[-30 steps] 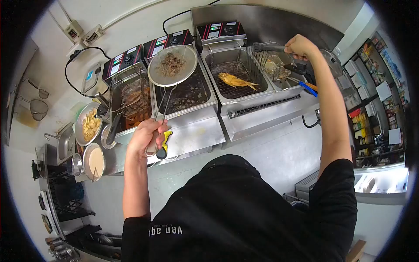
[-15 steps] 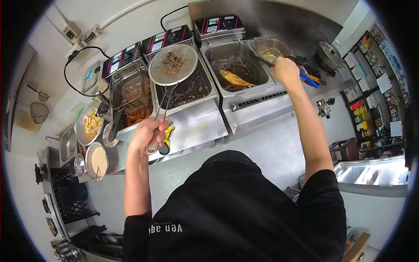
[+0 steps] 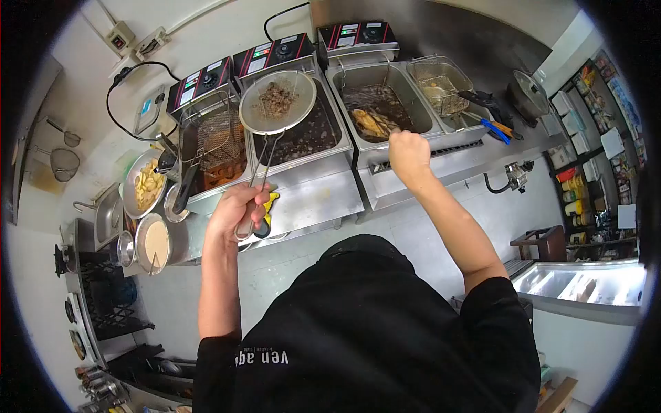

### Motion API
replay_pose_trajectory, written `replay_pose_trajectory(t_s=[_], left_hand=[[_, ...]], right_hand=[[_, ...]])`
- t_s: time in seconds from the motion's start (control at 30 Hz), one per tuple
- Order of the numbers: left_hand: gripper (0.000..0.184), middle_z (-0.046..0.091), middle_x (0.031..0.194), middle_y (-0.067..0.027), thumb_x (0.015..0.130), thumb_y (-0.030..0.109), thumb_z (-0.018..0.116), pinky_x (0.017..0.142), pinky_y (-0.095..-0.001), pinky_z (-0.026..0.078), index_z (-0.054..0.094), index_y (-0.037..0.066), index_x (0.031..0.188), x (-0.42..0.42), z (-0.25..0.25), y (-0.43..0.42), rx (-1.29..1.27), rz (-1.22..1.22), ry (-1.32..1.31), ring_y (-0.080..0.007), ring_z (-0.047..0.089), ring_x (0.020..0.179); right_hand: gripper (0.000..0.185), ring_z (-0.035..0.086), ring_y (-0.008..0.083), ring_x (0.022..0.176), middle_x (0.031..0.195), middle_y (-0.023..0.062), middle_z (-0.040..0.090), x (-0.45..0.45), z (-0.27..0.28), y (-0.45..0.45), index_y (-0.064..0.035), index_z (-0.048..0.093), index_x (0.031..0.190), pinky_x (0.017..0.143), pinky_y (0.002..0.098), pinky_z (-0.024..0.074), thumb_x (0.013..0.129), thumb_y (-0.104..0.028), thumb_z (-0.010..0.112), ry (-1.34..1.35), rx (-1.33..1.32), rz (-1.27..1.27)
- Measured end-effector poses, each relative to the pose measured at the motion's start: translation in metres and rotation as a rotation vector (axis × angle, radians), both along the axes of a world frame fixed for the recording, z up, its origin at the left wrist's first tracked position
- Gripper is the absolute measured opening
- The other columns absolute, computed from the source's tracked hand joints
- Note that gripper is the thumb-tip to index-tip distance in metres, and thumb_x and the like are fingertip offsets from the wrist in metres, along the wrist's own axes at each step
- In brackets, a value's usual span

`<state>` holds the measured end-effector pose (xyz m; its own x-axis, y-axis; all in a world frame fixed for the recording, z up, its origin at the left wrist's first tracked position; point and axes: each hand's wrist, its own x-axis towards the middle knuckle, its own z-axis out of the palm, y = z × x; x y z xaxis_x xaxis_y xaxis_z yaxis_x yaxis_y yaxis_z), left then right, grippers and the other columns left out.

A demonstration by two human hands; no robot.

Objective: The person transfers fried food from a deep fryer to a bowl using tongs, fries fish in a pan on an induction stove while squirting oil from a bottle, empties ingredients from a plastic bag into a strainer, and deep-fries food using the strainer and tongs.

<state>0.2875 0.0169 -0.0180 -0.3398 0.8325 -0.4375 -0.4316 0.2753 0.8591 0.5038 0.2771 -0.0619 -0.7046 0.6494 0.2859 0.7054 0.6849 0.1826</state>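
My left hand (image 3: 241,210) is closed round the long wire handle of a round mesh strainer (image 3: 296,113). Dark brown crumbs (image 3: 275,100) lie in its mesh, above the middle fryer (image 3: 330,138) of dark oil. My right hand (image 3: 411,157) is a fist at the front rim of the right fryer (image 3: 430,118). It grips a metal utensil, mostly hidden by the hand, whose end reaches the fish. That golden-brown fried fish (image 3: 368,122) lies partly in the dark oil.
A left fryer (image 3: 231,172) holds a wire basket (image 3: 213,134). Further left stand a bowl of pale cut pieces (image 3: 148,186) and a bowl of cream-coloured batter (image 3: 155,244). Blue-handled tongs (image 3: 496,131) lie right of another wire basket (image 3: 441,89), near a lidded pot (image 3: 529,93).
My right hand has moved left and toward me, from beside the right-hand basket to the fish, with its utensil. My left hand still holds the strainer over the middle fryer.
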Motion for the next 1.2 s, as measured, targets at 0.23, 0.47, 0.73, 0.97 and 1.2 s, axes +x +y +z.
replay_pose_trajectory(t_s=[0.23, 0.47, 0.73, 0.97, 1.2], left_hand=[[0.02, 0.047, 0.067, -0.0004, 0.091, 0.01, 0.045, 0.035, -0.0242, 0.042, 0.05, -0.007, 0.098, 0.005, 0.003, -0.001, -0.001, 0.021, -0.083, -0.0083, 0.044, 0.043], [0.016, 0.047, 0.067, 0.0001, 0.091, 0.011, 0.045, 0.035, -0.0243, 0.042, 0.049, -0.004, 0.097, 0.005, -0.002, -0.001, -0.023, -0.006, -0.066, -0.0081, 0.044, 0.043], [0.017, 0.048, 0.067, -0.0002, 0.091, 0.012, 0.046, 0.039, -0.0229, 0.042, 0.049, -0.004, 0.097, 0.003, -0.012, 0.0, -0.002, -0.023, -0.063, -0.0093, 0.045, 0.046], [0.014, 0.05, 0.068, 0.0004, 0.091, 0.012, 0.047, 0.039, -0.0244, 0.044, 0.049, -0.001, 0.094, 0.012, -0.024, 0.006, -0.018, 0.005, -0.145, -0.0085, 0.048, 0.046], [0.013, 0.051, 0.068, -0.0004, 0.091, 0.014, 0.05, 0.04, -0.0271, 0.045, 0.048, 0.002, 0.088, 0.03, -0.046, -0.003, -0.07, 0.009, -0.12, -0.011, 0.051, 0.046]], right_hand=[[0.011, 0.067, 0.0231, 0.067, 0.074, 0.0118, 0.066, -0.013, -0.032, -0.009, -0.0032, 0.066, 0.078, 0.058, 0.0301, 0.0537, 0.072, -0.011, 0.062, -0.038, -0.029, -0.006], [0.013, 0.068, 0.0231, 0.071, 0.075, 0.014, 0.066, -0.012, -0.038, -0.007, -0.0011, 0.065, 0.08, 0.058, 0.0307, 0.0543, 0.074, -0.01, 0.059, -0.029, -0.059, -0.055], [0.022, 0.065, 0.0355, 0.075, 0.077, 0.0192, 0.065, 0.029, 0.024, 0.001, -0.0013, 0.063, 0.081, 0.067, 0.0435, 0.0519, 0.078, -0.022, 0.062, 0.092, -0.26, -0.079], [0.03, 0.063, 0.0382, 0.076, 0.079, 0.0219, 0.064, 0.053, 0.041, -0.005, -0.0024, 0.063, 0.095, 0.066, 0.0449, 0.0496, 0.078, -0.026, 0.066, 0.176, -0.337, -0.112], [0.029, 0.062, 0.032, 0.066, 0.082, 0.0105, 0.063, 0.041, 0.029, -0.025, -0.0147, 0.063, 0.107, 0.057, 0.0401, 0.0491, 0.079, -0.018, 0.063, 0.264, -0.202, 0.134]])
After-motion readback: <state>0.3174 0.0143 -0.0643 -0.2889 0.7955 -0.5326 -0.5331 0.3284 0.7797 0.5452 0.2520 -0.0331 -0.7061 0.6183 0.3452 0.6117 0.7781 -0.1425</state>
